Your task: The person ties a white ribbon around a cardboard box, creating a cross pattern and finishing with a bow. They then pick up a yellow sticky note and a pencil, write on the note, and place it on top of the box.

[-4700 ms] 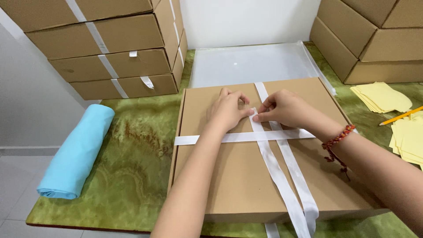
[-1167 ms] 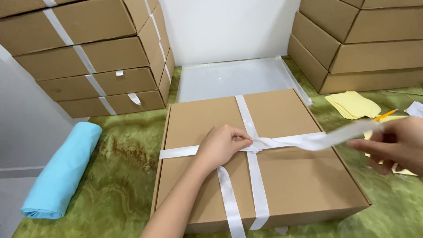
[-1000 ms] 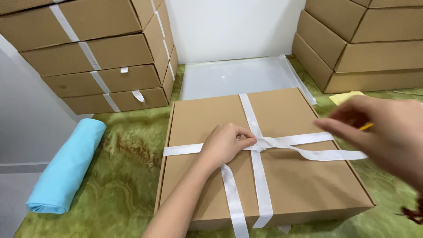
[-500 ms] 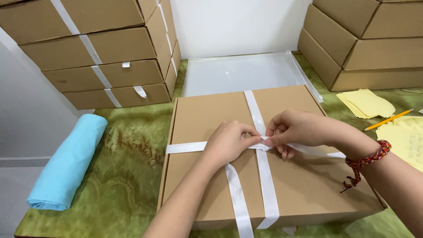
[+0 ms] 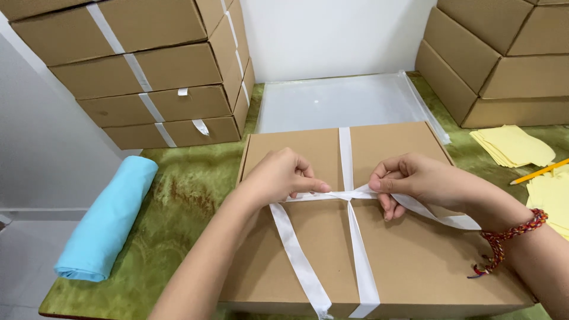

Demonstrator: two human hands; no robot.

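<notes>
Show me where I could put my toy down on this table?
Bare green tabletop lies between the blue cloth roll and the cardboard box. The clear plastic sheet behind the box is bare too. The right edge is crowded with yellow papers and a pencil.

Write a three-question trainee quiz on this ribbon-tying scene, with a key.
1. True or false: both hands grip the white ribbon on top of the flat box.
2. What lies at the left edge of the green mat? A) a rolled blue cloth B) a pencil C) yellow sheets
3. Which wrist wears the beaded bracelet?

Key:
1. True: the left hand and right hand pinch the ribbon where its bands cross.
2. A: the blue cloth; the yellow sheets and pencil lie on the right.
3. The right wrist.
</notes>
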